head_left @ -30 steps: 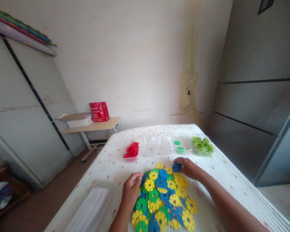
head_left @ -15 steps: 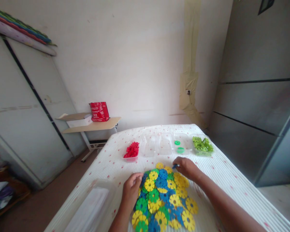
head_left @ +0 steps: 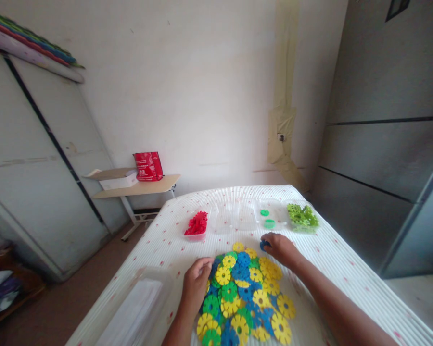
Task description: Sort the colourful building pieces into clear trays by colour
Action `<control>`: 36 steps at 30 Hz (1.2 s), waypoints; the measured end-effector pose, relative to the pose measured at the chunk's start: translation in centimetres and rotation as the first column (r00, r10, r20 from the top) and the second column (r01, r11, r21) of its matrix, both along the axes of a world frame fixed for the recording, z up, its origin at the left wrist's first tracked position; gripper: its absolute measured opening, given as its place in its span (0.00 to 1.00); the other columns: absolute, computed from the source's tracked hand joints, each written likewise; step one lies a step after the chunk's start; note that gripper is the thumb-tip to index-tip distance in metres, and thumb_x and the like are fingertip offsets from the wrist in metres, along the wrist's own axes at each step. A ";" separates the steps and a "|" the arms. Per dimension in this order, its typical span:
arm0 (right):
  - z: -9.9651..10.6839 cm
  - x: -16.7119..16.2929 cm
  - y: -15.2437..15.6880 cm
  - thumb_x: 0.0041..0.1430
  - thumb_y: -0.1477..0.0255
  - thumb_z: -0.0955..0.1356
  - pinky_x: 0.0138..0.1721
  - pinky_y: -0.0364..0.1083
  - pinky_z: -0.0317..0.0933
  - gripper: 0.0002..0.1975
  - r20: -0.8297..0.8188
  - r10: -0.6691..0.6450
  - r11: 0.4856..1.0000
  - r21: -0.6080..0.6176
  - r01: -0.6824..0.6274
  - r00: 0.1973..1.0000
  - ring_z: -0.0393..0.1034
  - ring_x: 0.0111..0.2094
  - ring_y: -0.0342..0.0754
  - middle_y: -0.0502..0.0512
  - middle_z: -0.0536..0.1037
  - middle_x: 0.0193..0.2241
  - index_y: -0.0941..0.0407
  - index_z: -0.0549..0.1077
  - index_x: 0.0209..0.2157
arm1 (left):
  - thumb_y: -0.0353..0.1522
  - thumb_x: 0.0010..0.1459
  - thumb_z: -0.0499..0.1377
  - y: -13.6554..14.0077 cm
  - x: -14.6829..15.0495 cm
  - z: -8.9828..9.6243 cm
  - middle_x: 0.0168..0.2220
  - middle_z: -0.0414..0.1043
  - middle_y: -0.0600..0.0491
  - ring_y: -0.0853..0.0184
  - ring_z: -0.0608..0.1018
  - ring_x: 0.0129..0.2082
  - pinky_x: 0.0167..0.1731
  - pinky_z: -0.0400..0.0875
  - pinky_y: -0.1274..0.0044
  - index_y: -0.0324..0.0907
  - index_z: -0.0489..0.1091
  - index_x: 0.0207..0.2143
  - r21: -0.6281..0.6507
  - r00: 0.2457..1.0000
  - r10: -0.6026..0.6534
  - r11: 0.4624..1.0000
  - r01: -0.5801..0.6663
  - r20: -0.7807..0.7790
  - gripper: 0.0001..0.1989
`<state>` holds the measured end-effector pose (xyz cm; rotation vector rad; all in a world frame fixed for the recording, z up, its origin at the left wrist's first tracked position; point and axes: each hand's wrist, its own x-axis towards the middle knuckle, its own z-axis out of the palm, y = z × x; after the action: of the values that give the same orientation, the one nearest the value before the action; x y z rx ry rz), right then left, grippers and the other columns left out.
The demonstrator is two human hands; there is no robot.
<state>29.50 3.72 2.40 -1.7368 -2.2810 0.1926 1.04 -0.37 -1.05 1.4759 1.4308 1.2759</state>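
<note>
A blue notched plastic disc (head_left: 264, 245) is pinched in the fingers of my right hand (head_left: 278, 247), just beyond the far right edge of the heap. Resting against the heap's left side, my left hand (head_left: 198, 274) has its fingers closed together beside blue discs; what they hold, if anything, is hidden. The heap of yellow, green and blue notched discs (head_left: 241, 290) lies spread between both hands, many overlapping. Behind it, a clear container holds red discs (head_left: 197, 224), another holds light green ones (head_left: 303, 216). Two green discs (head_left: 269, 224) sit in a clear container (head_left: 280, 220) between them.
A patterned white cloth (head_left: 155, 240) covers the table. At the front left lies a clear plastic box (head_left: 133, 307) with something white in it. Against the wall, a small side table (head_left: 159, 186) bears a red bag (head_left: 148, 166). Tall grey cabinet doors (head_left: 375, 154) stand at right.
My right hand has shifted slightly right and away from the heap, turning the blue disc so more of its face shows. My left hand stays put.
</note>
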 end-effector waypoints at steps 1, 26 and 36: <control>0.0 0.0 0.0 0.53 0.76 0.63 0.37 0.41 0.57 0.12 -0.012 0.006 1.000 0.001 -0.006 1.000 0.71 0.40 0.49 0.58 0.78 0.38 0.56 0.74 0.37 | 0.43 0.48 0.57 0.0 0.0 -0.1 0.35 0.78 0.47 0.58 0.77 0.39 0.42 0.69 0.70 0.39 0.75 0.33 0.001 1.000 0.000 1.000 0.000 0.000 0.18; 6.6 -4.5 9.4 0.61 0.66 0.64 0.32 0.45 0.66 0.12 -0.219 -0.323 0.946 -0.111 0.306 0.920 0.71 0.28 0.42 0.51 0.76 0.31 0.60 0.71 0.38 | 0.39 0.52 0.54 0.0 0.0 -0.3 0.35 0.77 0.48 0.60 0.77 0.38 0.41 0.68 0.73 0.39 0.75 0.34 0.038 1.000 -0.014 0.999 0.015 -0.028 0.14; 5.3 -3.9 3.4 0.53 0.80 0.62 0.34 0.40 0.60 0.13 -0.180 -0.051 0.998 0.017 0.055 0.982 0.73 0.28 0.43 0.51 0.79 0.29 0.56 0.75 0.35 | 0.38 0.53 0.53 0.2 0.0 -0.7 0.34 0.77 0.48 0.60 0.76 0.38 0.41 0.68 0.72 0.39 0.74 0.33 0.053 0.998 -0.013 0.998 0.017 -0.069 0.14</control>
<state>25.63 7.08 7.75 -1.6935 -2.0995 0.2996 1.04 -0.15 -1.73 1.5771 1.4369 1.2747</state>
